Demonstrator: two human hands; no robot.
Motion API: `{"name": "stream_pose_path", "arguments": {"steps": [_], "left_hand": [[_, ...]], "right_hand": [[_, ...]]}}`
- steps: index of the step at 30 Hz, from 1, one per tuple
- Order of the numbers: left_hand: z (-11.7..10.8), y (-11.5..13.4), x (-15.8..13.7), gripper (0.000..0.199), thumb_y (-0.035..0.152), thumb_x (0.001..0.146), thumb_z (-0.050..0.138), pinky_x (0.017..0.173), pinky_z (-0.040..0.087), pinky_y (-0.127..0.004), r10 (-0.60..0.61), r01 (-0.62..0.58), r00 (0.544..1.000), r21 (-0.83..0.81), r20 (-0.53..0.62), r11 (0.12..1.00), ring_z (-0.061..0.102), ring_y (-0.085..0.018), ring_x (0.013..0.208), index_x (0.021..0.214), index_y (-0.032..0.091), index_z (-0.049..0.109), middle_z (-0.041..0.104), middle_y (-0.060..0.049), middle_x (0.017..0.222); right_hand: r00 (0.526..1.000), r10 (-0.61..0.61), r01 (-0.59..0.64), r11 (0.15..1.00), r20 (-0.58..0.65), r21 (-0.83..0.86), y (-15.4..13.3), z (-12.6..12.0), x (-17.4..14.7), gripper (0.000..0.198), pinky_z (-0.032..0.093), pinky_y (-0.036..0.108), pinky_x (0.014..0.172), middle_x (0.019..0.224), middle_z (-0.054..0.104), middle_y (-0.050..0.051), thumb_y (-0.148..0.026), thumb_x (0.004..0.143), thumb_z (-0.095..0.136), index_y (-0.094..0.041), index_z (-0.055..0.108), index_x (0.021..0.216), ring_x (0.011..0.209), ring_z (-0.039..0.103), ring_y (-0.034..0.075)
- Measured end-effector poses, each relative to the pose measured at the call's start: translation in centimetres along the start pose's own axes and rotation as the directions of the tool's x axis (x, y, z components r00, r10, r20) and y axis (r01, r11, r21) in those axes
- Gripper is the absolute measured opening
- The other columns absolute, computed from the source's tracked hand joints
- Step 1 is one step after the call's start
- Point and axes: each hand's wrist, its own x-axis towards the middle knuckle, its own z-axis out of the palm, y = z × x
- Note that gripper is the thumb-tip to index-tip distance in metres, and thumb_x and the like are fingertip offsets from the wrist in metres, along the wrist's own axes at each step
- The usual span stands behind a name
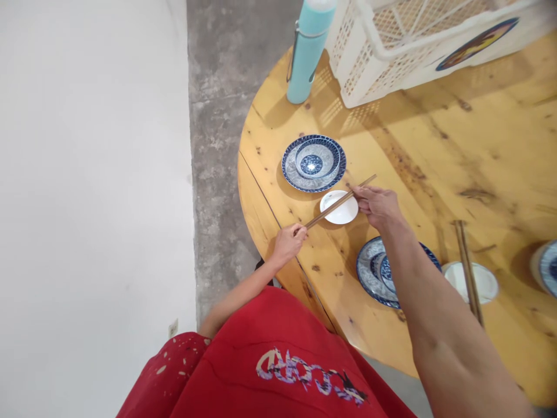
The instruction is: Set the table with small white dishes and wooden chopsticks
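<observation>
left hand (288, 242): closed on the near-left end of the chopsticks (338, 203), right at the table (478, 151) edge.
right hand (378, 204): fingers pinched on the chopsticks near their far-right end.
chopsticks: held as a pair, slanting across and just above the white dish (340, 210); can't tell if they touch its rim.
nearby: blue plate (291, 168) with bowl (317, 158) just far of the dish; second plate (369, 271) near-right, partly under the forearm.
risk 1: sticks are round and the dish is small and shallow, so they could roll off if laid off-centre.
risk 2: near-left end overhangs the table edge; letting go there first could tip them to the floor.
risk 3: the right forearm sits over the second plate, so drawing it back low could nudge the plate.
far: bottle (308, 52) and basket (404, 46), well apart.
</observation>
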Motion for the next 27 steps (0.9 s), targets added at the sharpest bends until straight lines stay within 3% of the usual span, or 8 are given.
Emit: {"name": "stream_pose_path", "arguments": {"steps": [16,27], "left_hand": [[-0.3,0.1,-0.2,0.032,0.039,0.092,0.044,0.057,0.036,-0.022,-0.03,0.03,0.999,0.025,0.02,0.999,0.049,-0.01,0.059,0.082,0.018,0.065,0.063,0.002,0.072],[-0.7,0.1,-0.1,0.046,0.053,0.096,0.038,0.059,0.038,-0.023,0.002,-0.006,0.999,0.085,0.043,0.996,0.052,-0.011,0.06,0.07,0.019,0.054,0.061,0.0,0.069]], "right_hand": [[1.0,-0.005,0.005,1.0,-0.003,0.012,0.5,-0.3,0.2,0.021,0.01,0.022,0.041,0.047,0.037,-0.006,-0.006,0.081,0.07,-0.012,0.062,0.062,0.045,0.02,0.004],[0.994,-0.017,0.015,1.0,-0.108,-0.019,0.7,-1.5,-0.5,0.014,0.014,0.022,0.041,0.068,0.066,0.008,-0.012,0.08,0.074,-0.011,0.065,0.068,0.046,0.025,0.003]]}}
